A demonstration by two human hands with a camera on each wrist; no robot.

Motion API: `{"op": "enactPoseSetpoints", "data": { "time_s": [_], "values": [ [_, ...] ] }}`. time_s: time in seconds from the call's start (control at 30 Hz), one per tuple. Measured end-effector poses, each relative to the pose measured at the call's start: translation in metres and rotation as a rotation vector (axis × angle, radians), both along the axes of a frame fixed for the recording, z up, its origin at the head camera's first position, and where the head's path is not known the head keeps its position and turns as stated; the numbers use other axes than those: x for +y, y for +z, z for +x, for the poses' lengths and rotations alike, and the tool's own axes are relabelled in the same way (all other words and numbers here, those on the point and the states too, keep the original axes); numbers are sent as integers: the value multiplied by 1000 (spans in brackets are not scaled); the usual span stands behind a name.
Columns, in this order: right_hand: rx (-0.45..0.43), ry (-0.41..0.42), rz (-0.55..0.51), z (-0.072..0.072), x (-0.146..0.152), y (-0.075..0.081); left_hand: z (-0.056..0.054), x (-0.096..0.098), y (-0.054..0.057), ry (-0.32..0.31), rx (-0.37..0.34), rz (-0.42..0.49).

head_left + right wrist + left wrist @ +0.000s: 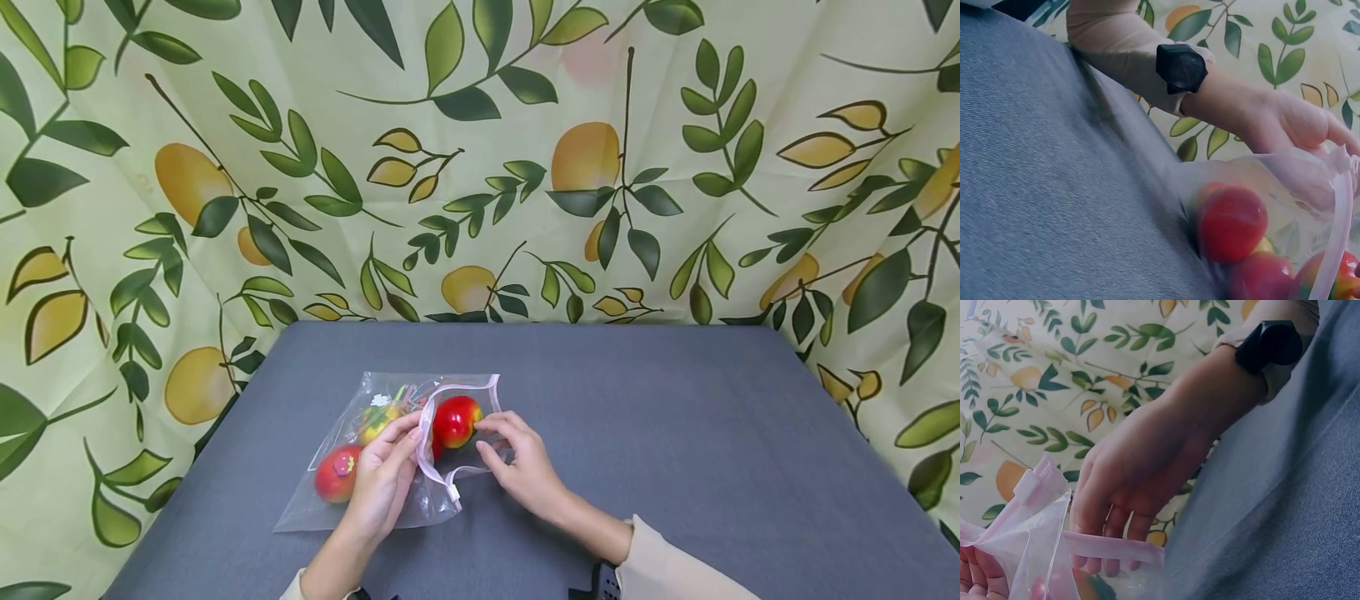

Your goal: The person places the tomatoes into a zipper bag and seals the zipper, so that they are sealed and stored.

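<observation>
A clear zip bag (442,515) with a pink slider strip lies on the table, its mouth spread toward the right. My left hand (388,475) pinches the strip at the mouth between thumb and fingers. Just inside the mouth sits a glossy red-and-yellow round fruit (456,420). My right hand (528,467) reaches in at the mouth, thumb and fingers apart, fingertips right at the fruit's side. Deeper in the bag are another red fruit (333,477) and a yellowish one (375,423). The left wrist view shows the right hand (1135,469) with fingers pointing down past the pink strip (1116,546).
The grey-covered table (675,433) stretches to both sides of the bag. A leaf-and-fruit patterned cloth (480,208) hangs behind it and around the sides. Both wrists carry a black device, as on the left wrist (1182,69).
</observation>
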State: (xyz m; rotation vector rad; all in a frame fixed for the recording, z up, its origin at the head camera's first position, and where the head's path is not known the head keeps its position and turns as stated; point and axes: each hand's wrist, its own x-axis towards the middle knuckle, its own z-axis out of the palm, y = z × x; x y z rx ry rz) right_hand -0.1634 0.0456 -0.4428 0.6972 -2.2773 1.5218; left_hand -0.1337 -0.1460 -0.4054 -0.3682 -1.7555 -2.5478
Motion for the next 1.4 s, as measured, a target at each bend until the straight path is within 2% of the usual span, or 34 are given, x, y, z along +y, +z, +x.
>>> {"op": "enactPoseSetpoints", "data": {
  "time_s": [0.2,0.37,0.6,0.73,0.83,1.03,1.1,1.3,1.4],
  "values": [
    [14,9,4,5,3,-2,1,-1,1,9,-22,-28],
    [13,-19,53,10,4,-2,0,0,0,1,-7,-13],
    [96,-21,110,10,9,-5,-1,0,-1,-13,10,-9],
    [98,-34,37,10,14,-9,-1,0,-1,-10,5,-12],
    [36,-57,-60,9,18,-11,0,0,-1,-10,2,-18],
    [-252,-56,-240,7,25,-14,0,1,0,-2,-6,-40],
    [-316,-52,-270,7,27,-15,0,1,-1,-1,-4,-37],
    [-358,-44,-282,7,33,-20,0,1,-1,-1,-6,-26],
    [-429,-5,-305,8,37,-21,1,2,-2,2,-23,-34]
  ]
}}
